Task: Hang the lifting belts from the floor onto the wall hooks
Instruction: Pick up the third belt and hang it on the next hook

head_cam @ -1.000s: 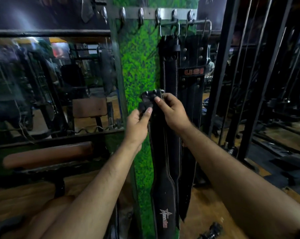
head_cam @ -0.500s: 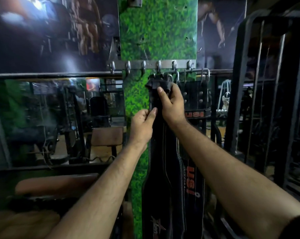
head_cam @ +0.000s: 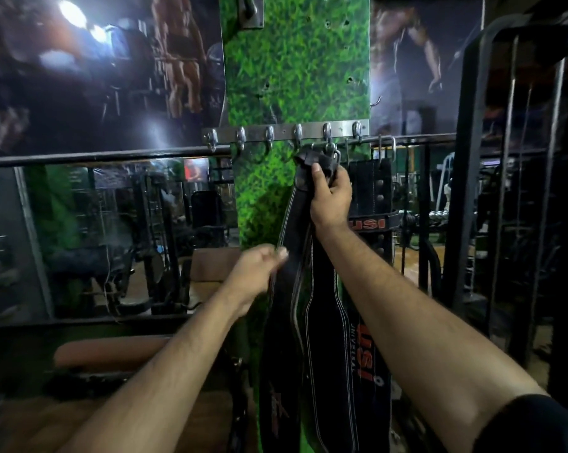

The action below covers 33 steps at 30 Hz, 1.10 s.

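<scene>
My right hand (head_cam: 330, 194) grips the buckle end of the black belt (head_cam: 295, 289) at the hook rail (head_cam: 285, 134), at 12 o'clock. My left hand (head_cam: 259, 273) pinches the belt's edge at 7 o'clock of the right. A second belt (head_cam: 370, 191) hangs at 3 o'clock.

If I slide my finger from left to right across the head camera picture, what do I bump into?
Mirror → left hand → belt in both hands → right hand → hanging USI belt → black rack.
</scene>
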Motion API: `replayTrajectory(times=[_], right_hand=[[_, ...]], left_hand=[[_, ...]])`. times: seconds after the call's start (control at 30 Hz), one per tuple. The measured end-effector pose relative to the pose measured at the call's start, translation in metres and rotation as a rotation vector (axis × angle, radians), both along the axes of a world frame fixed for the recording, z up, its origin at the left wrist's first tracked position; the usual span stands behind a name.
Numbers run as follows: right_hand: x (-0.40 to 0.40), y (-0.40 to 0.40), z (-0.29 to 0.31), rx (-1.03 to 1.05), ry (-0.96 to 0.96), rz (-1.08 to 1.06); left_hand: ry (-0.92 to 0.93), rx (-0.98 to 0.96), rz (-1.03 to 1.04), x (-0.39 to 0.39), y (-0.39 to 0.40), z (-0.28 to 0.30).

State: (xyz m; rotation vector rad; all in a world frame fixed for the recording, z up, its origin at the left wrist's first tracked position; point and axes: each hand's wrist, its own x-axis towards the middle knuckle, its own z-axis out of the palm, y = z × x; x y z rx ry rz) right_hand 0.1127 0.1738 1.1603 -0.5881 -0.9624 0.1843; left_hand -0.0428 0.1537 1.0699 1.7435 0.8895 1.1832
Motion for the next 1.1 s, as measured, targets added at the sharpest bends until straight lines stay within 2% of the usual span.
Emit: replayTrajectory(times=[0.07,0.17,0.23,0.37,0.5,0.67,0.8,0.87,0.97,1.03,1.1], right_hand=[[0.002,0.003,0.007,0.004,-0.016,0.034],[0.002,0.007,0.013,-0.021,-0.016,0.073],[0.002,0.008,0.015,-0.034,-0.015,0.081],[-0.007,0.006,0.010,-0.022,0.014,0.109],[-0.017,0.001,0.008,-0.015,0.014,0.126],[-0.027,-0.013,0.009,-0.038,-0.070,0.212],[-0.042,-0.030,-0.004,-0.039,-0.247,0.310],[-0.046,-0.038,-0.017,-0.075,-0.360,0.235],[-0.046,-0.046,-0.061,-0.163,-0.471,-0.032],[-0.047,-0.051,-0.110,-0.198,-0.506,-0.048],[-0.052,-0.050,-0.157,-0.272,-0.572,0.038]], left_hand=[[-0.188,0.102,0.031,0.014,-0.002,0.030],[-0.259,0.175,0.008,0.034,-0.010,0.023],[-0.202,0.138,0.005,0.034,-0.022,-0.011],[0.029,-0.139,0.036,0.013,-0.031,-0.071],[0.114,-0.149,-0.068,-0.014,-0.022,-0.071],[-0.180,-0.115,-0.076,-0.021,-0.018,0.008],[-0.368,-0.056,-0.159,-0.013,-0.024,0.064],[-0.417,0.035,-0.127,-0.005,-0.029,0.066],[-0.378,0.128,0.002,0.004,-0.033,0.038],[-0.454,0.110,0.066,0.004,-0.033,0.023],[-0.541,0.102,0.078,0.001,-0.037,0.023]])
